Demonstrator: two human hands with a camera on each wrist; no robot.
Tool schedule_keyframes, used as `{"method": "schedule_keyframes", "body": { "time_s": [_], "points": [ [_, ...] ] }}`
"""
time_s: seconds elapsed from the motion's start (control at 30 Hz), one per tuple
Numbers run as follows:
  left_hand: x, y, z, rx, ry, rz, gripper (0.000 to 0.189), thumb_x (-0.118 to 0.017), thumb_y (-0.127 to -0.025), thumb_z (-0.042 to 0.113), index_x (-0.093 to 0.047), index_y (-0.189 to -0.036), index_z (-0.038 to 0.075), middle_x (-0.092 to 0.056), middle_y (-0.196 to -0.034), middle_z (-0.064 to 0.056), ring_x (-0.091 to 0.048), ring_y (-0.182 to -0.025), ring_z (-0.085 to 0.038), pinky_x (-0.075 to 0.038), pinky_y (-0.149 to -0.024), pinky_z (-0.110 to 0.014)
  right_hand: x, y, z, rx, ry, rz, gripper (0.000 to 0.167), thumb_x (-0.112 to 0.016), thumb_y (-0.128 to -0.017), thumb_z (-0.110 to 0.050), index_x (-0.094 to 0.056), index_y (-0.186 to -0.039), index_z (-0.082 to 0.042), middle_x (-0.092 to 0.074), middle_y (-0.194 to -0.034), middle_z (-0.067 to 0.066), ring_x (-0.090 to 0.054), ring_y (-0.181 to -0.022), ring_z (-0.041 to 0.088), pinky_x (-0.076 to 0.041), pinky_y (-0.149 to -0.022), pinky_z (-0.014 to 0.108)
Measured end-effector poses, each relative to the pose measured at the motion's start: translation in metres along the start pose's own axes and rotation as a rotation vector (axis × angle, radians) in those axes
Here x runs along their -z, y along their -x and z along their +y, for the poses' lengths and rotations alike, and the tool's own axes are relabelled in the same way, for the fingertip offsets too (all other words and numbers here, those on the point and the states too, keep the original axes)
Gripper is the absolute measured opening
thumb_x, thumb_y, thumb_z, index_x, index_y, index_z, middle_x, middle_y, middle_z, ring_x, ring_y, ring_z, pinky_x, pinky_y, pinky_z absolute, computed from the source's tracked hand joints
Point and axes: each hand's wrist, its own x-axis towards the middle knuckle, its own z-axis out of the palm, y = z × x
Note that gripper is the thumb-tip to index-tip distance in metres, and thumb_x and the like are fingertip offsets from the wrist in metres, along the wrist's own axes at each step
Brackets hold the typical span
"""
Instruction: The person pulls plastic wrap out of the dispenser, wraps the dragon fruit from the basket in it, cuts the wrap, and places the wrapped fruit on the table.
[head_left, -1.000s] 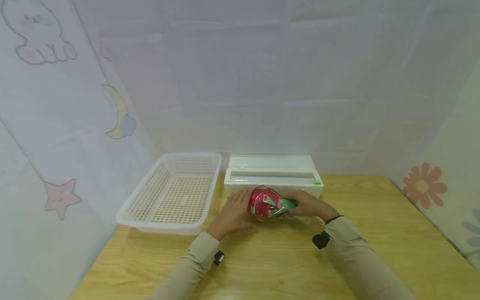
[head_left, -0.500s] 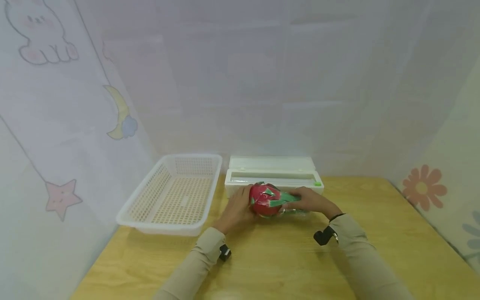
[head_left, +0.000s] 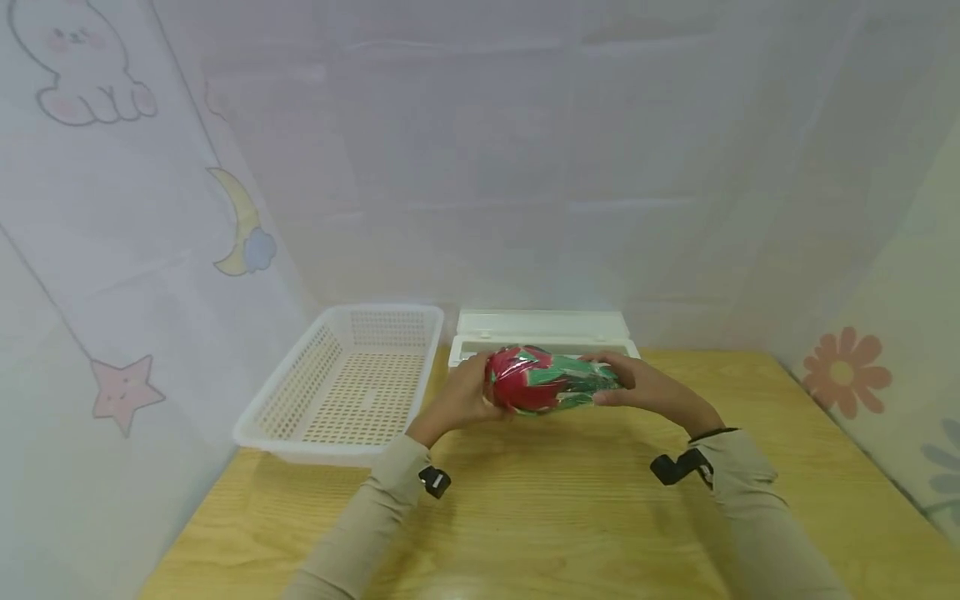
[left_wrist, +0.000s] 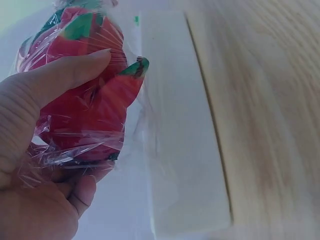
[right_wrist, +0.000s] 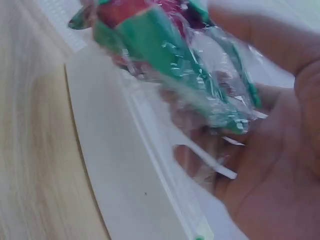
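Observation:
A red dragon fruit (head_left: 525, 379) with green leaf tips, wrapped in clear cling film, is held up by both hands in front of the white cling film dispenser (head_left: 543, 322). My left hand (head_left: 461, 397) grips its round red end; in the left wrist view the thumb lies over the film and the fingers go underneath. My right hand (head_left: 652, 390) curves round the leafy end, thumb on one side and fingers on the other. Loose film (right_wrist: 210, 100) bunches near that palm in the right wrist view. The dispenser's lid stands raised.
A white plastic basket (head_left: 408, 433) with perforated sides stands to the left of the dispenser. Under everything is a wooden table (head_left: 525, 517). A pale printed cloth (head_left: 480, 167) hangs behind the table.
The dragon fruit has been lifted and turned so its leafy end points right, covering part of the dispenser. My right hand has moved right and up along the leaves; my left hand has risen slightly.

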Motion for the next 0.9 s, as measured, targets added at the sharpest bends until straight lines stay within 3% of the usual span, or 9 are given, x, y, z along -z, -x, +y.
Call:
{"method": "schedule_keyframes", "body": {
  "time_s": [0.17, 0.27, 0.37, 0.5, 0.67, 0.9],
  "points": [
    [0.009, -0.003, 0.005, 0.015, 0.025, -0.043, 0.092, -0.094, -0.067, 0.029, -0.046, -0.142, 0.005, -0.06, -0.132, -0.009, -0.057, -0.12, -0.024, -0.048, -0.1, -0.044, -0.001, 0.004, 0.005, 0.051, 0.025, 0.081, 0.053, -0.048, -0.107, -0.019, -0.033, -0.15, 0.008, -0.033, -0.152, 0.034, -0.04, -0.133, 0.053, -0.036, -0.103, 0.067],
    [0.013, -0.005, 0.006, 0.02, 0.039, -0.058, 0.091, -0.094, -0.068, 0.032, -0.046, -0.141, 0.004, -0.06, -0.132, -0.009, -0.058, -0.118, -0.023, -0.05, -0.098, -0.042, -0.002, 0.007, 0.008, 0.038, 0.028, 0.139, 0.053, -0.046, -0.108, -0.021, -0.035, -0.149, 0.009, -0.03, -0.153, 0.035, -0.038, -0.135, 0.053, -0.032, -0.104, 0.07],
    [0.016, -0.008, 0.006, 0.026, 0.115, -0.065, 0.091, -0.094, -0.068, 0.03, -0.044, -0.141, 0.006, -0.06, -0.132, -0.007, -0.058, -0.118, -0.021, -0.052, -0.096, -0.037, -0.002, 0.006, 0.008, 0.026, 0.033, 0.198, 0.055, -0.046, -0.108, -0.026, -0.035, -0.149, 0.009, -0.03, -0.154, 0.033, -0.033, -0.138, 0.052, -0.029, -0.106, 0.071],
    [0.026, -0.016, 0.01, 0.08, 0.188, -0.08, 0.098, -0.094, -0.068, 0.028, -0.038, -0.145, 0.004, -0.059, -0.133, -0.011, -0.059, -0.118, -0.023, -0.052, -0.096, -0.037, 0.001, 0.0, 0.002, 0.034, 0.029, 0.261, 0.055, -0.045, -0.108, -0.027, -0.037, -0.147, 0.01, -0.026, -0.156, 0.032, -0.023, -0.144, 0.052, -0.024, -0.109, 0.07],
    [0.04, -0.027, 0.014, 0.17, 0.122, -0.095, 0.108, -0.093, -0.067, 0.031, -0.03, -0.149, 0.001, -0.062, -0.128, -0.02, -0.063, -0.113, -0.031, -0.053, -0.094, -0.044, 0.006, -0.008, -0.006, 0.066, 0.021, 0.305, 0.049, -0.044, -0.108, -0.026, -0.046, -0.143, 0.009, -0.032, -0.154, 0.03, -0.024, -0.144, 0.049, -0.024, -0.11, 0.068],
    [0.064, -0.048, 0.021, 0.171, 0.16, -0.12, 0.108, -0.091, -0.069, 0.026, -0.027, -0.152, 0.002, -0.061, -0.13, -0.021, -0.063, -0.113, -0.031, -0.052, -0.096, -0.045, 0.014, -0.019, -0.017, 0.085, -0.036, 0.383, 0.048, -0.044, -0.108, -0.034, -0.056, -0.137, 0.002, -0.044, -0.15, 0.023, -0.03, -0.144, 0.041, -0.025, -0.112, 0.065]
  ]
}}
